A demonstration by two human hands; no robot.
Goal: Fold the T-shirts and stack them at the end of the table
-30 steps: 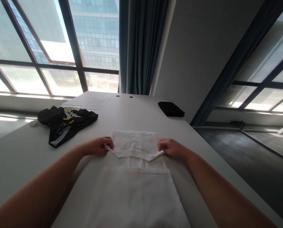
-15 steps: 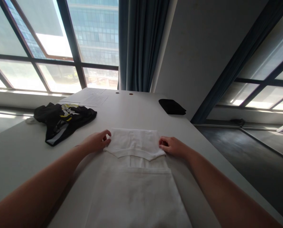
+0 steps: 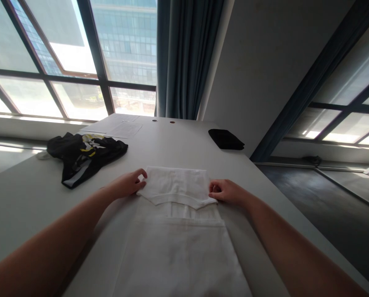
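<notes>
A folded white T-shirt [image 3: 184, 251] lies lengthwise on the table in front of me, running toward the bottom of the view. Its far part is turned over into a flat flap, with a ribbed band curving across the flap's near edge. My left hand [image 3: 130, 183] is at the flap's left edge, thumb and bent fingers closed on the cloth. At the right edge my right hand [image 3: 223, 190] has its fingers curled onto the fabric. The undersides of both grips are hidden.
On the white table [image 3: 172, 146], a crumpled black garment with yellow and white print [image 3: 85, 152] lies to the left. A folded black cloth [image 3: 226, 139] rests near the right edge. Paper sheets [image 3: 122, 127] lie at the far left, before the windows and a blue curtain [image 3: 184, 62].
The whole view has shifted slightly, so things appear a little farther right. Both hands stay at the flap's edges, and the T-shirt's folds look the same.
</notes>
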